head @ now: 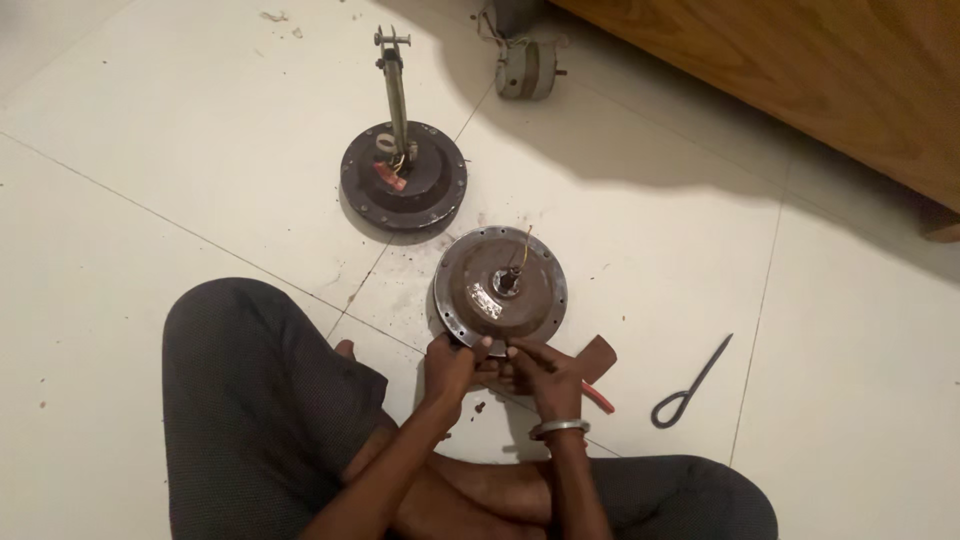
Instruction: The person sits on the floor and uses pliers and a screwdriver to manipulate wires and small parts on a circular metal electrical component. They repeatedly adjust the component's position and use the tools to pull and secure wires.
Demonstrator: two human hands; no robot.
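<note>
Round motor housing (pixel 500 287) lies flat on the pale tiled floor (pixel 150 180), just in front of the seated person's crossed legs. It is one disc of dull, rusty metal, with small holes around its flange and a short shaft with a thin wire standing up from the middle. Both hands meet at its near edge. The left hand (pixel 450 367) has the fingers curled and touches the rim of the disc; the right hand (pixel 545 375), with one silver bangle (pixel 560 428) on the wrist, is also closed narrow, the fingers pinched together close to the left hand. What small thing they pinch I cannot tell, it is hidden between the fingers.

Second housing (pixel 403 178) stands farther away, well apart from the hands. It is darker, also round, and has one long greenish rod (pixel 396 90) rising upright from its centre, with small wires at the foot of the rod. Third motor part (pixel 526 68), smaller and drum-shaped, lies near the wooden furniture (pixel 800 80) at the top.

Under the right hand is one piece of brown cloth or leather (pixel 598 355), and a tool with red handles (pixel 600 398) shows beside it. One black bent metal hook with a loop (pixel 690 385) lies to the right on the tile. Small dark crumbs of rust are scattered around the discs.
</note>
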